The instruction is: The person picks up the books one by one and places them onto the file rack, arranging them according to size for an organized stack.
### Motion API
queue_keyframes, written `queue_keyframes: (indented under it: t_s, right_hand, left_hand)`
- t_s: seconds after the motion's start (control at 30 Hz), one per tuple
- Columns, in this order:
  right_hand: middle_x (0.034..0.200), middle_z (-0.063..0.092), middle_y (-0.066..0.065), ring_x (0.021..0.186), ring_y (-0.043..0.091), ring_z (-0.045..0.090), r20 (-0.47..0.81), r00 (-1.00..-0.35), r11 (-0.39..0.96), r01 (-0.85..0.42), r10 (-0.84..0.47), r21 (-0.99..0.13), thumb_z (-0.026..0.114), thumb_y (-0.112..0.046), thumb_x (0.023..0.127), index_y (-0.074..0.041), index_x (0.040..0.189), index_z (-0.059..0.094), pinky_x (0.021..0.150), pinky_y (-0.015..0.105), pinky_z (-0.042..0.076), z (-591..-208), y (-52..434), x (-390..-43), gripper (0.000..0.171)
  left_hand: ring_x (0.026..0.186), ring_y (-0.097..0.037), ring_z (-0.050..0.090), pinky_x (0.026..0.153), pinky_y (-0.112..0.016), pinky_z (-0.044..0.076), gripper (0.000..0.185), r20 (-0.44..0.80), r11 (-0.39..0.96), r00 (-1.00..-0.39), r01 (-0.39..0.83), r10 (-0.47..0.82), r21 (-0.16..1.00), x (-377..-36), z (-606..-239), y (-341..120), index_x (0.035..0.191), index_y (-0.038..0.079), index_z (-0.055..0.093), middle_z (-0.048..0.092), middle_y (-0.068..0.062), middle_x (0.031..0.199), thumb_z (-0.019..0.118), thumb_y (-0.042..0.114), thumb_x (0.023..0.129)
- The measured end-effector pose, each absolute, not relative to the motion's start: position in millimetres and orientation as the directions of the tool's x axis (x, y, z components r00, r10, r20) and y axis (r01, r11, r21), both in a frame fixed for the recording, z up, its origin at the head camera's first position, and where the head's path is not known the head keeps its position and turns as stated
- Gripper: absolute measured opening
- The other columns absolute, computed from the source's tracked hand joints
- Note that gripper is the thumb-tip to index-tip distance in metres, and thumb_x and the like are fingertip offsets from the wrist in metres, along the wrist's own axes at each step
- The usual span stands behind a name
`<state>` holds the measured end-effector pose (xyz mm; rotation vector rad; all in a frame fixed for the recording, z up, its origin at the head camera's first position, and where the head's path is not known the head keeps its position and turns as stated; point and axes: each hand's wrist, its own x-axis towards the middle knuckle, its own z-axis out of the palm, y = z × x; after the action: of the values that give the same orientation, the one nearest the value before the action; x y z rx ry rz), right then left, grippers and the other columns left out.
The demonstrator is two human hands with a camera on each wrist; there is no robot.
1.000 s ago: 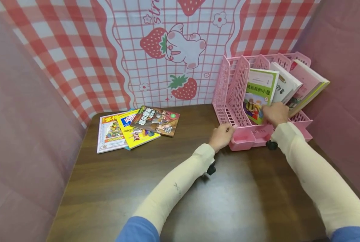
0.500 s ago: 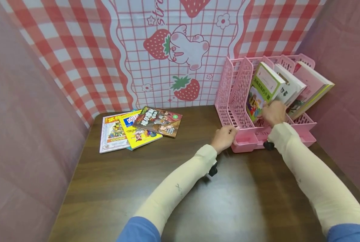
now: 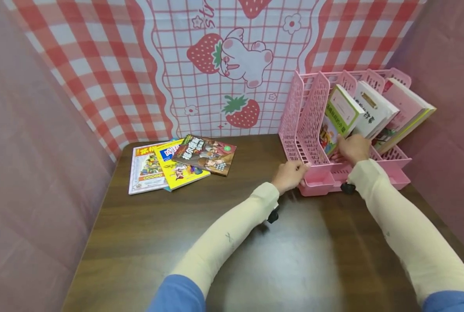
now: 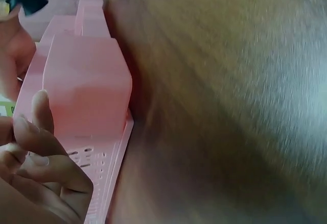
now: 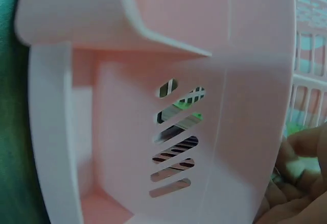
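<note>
Bracing the pink file rack (image 3: 313,130) at its front left corner, the left hand (image 3: 290,175) curls its fingers (image 4: 36,147) round the low front lip, thumb side against the plastic. The rack sits at the right rear of the dark wooden table (image 3: 216,242), close to the checked strawberry backdrop (image 3: 224,65). The right hand (image 3: 354,147) reaches into the second slot and holds the lower edge of the green-covered book (image 3: 339,121); whether its fingers pinch the cover or only press against it cannot be told, as the hand hides the contact. The book leans rightward against the neighbouring white book (image 3: 374,110), with a pink book (image 3: 405,106) in the slot beyond.

Handling judgement: the book is a thin paperback, light, with a glossy cover likely to slip and to bend if taken by one corner. Grip it along the spine or bottom edge. The rack is stiff but light moulded plastic and may slide on the smooth table unless held down at the front lip.

Farther left, three picture books (image 3: 181,162) lie fanned and overlapping near the table's rear edge, well apart from both hands.
</note>
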<state>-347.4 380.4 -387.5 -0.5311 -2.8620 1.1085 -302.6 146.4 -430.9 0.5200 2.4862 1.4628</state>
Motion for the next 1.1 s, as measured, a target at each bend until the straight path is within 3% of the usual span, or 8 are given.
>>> queue_keyframes:
  t_s: [0.07,0.17,0.33,0.43,0.57,0.73,0.97,1.1]
  right_hand:
    - [0.064,0.071,0.009,0.055,0.020,0.070,-0.065,-0.953,0.734,0.270,0.296,-0.624,0.042,-0.044,0.108,0.008,0.101,0.072,0.108,0.057,0.040,-386,380,-342,0.061]
    - [0.073,0.074,0.011,0.064,0.025,0.070,-0.003,-0.970,0.799,0.203,0.245,-0.566,0.042,-0.040,0.108,0.004,0.097,0.074,0.096,0.060,0.045,-386,375,-336,0.055]
    - [0.089,0.071,0.021,0.077,0.034,0.062,0.078,-0.982,0.847,0.109,0.174,-0.520,0.045,-0.032,0.105,0.003,0.094,0.071,0.069,0.046,0.049,-389,368,-329,0.045]
    - [0.089,0.069,0.021,0.076,0.035,0.060,0.102,-0.990,0.875,0.039,0.100,-0.482,0.047,-0.033,0.105,0.003,0.098,0.070,0.062,0.042,0.046,-390,365,-325,0.043]
    - [0.111,0.065,0.029,0.098,0.045,0.059,0.103,-0.994,0.899,-0.066,-0.023,-0.432,0.051,-0.039,0.106,0.004,0.112,0.066,0.083,0.057,0.047,-390,361,-321,0.046]
    - [0.139,0.041,0.036,0.128,0.057,0.036,0.079,-0.993,0.888,-0.115,-0.089,-0.446,0.052,-0.049,0.105,0.003,0.127,0.056,0.103,0.072,0.029,-391,348,-322,0.057]
    - [0.135,0.040,0.037,0.129,0.055,0.034,0.190,-0.974,0.870,-0.199,-0.124,-0.451,0.059,-0.045,0.102,0.006,0.132,0.052,0.108,0.070,0.023,-400,322,-327,0.059]
    - [0.140,0.039,0.036,0.135,0.056,0.029,0.253,-0.957,0.861,-0.243,-0.138,-0.448,0.063,-0.041,0.100,0.003,0.133,0.052,0.116,0.069,0.012,-400,302,-327,0.056]
  left_hand:
    - [0.070,-0.018,0.071,0.057,-0.022,0.044,0.041,-0.015,0.434,-0.916,0.175,0.401,0.884,-305,-430,144,0.075,0.013,0.061,0.070,0.003,0.064,0.058,0.039,0.106]
    - [0.066,-0.017,0.066,0.055,-0.024,0.043,0.040,-0.018,0.439,-0.923,0.165,0.385,0.883,-310,-433,135,0.075,0.014,0.061,0.072,-0.001,0.071,0.063,0.042,0.103]
    - [0.068,-0.011,0.061,0.061,-0.027,0.046,0.043,-0.011,0.467,-0.933,0.170,0.360,0.868,-318,-444,106,0.082,0.014,0.062,0.075,-0.006,0.083,0.060,0.053,0.102]
    - [0.080,-0.016,0.064,0.072,-0.033,0.051,0.044,-0.015,0.475,-0.938,0.162,0.346,0.865,-322,-446,83,0.094,0.013,0.065,0.073,-0.007,0.094,0.058,0.056,0.102]
    - [0.101,-0.021,0.063,0.090,-0.040,0.052,0.045,-0.004,0.522,-0.952,0.165,0.307,0.837,-331,-444,51,0.109,0.015,0.066,0.068,-0.005,0.111,0.055,0.058,0.102]
    - [0.116,-0.025,0.061,0.100,-0.044,0.049,0.044,0.004,0.528,-0.966,0.144,0.257,0.837,-339,-439,13,0.115,0.013,0.064,0.066,-0.007,0.122,0.055,0.055,0.103]
    - [0.116,-0.024,0.061,0.099,-0.043,0.049,0.045,0.008,0.566,-0.975,0.136,0.224,0.813,-334,-435,-29,0.120,0.011,0.065,0.066,-0.007,0.122,0.055,0.052,0.104]
    - [0.115,-0.024,0.061,0.098,-0.044,0.050,0.042,0.020,0.586,-0.978,0.142,0.209,0.797,-331,-435,-52,0.121,0.011,0.065,0.067,-0.007,0.123,0.055,0.049,0.105]
